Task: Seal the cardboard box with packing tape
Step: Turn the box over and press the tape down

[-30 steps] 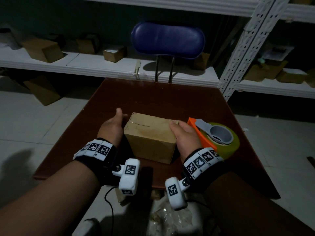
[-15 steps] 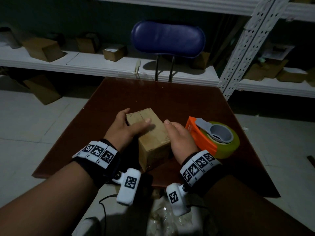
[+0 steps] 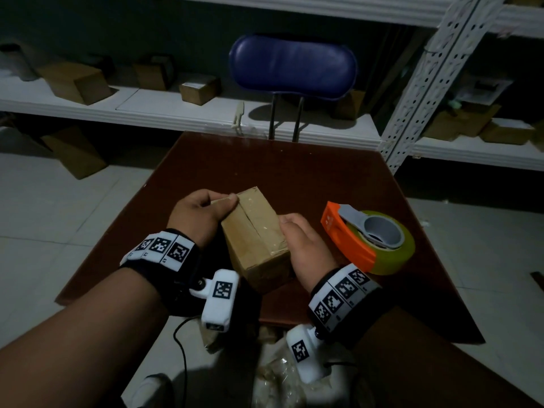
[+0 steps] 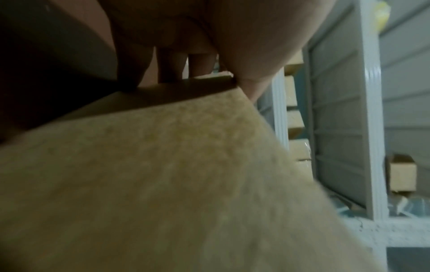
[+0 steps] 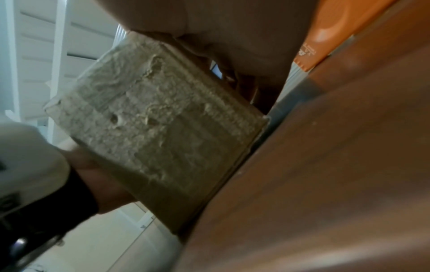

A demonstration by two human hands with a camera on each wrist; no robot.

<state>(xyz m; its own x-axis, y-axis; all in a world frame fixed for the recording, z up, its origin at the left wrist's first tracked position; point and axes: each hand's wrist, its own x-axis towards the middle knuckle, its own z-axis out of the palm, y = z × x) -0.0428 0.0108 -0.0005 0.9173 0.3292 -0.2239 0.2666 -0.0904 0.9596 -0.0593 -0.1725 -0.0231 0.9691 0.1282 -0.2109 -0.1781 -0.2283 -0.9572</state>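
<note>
A small cardboard box (image 3: 253,231) stands on the brown table (image 3: 294,172), its top seam running away from me. My left hand (image 3: 203,214) grips the box's far left edge, thumb on the top flap. My right hand (image 3: 300,240) holds the right side with its thumb on the top. In the left wrist view the box (image 4: 163,174) fills the frame under my fingers (image 4: 172,68). The right wrist view shows the box's worn end face (image 5: 158,119) resting on the table. The tape dispenser (image 3: 368,237), orange with a yellowish roll, lies just right of my right hand.
A blue chair back (image 3: 293,67) stands behind the table. White metal shelving (image 3: 176,110) with several cardboard boxes runs along the back. A shelf upright (image 3: 418,83) rises at the table's far right corner. A cable and plastic bag lie below the near edge.
The box has been turned from lying crosswise to pointing away from me. My left hand shifted from the top to the far left edge; my right hand stays on the right side.
</note>
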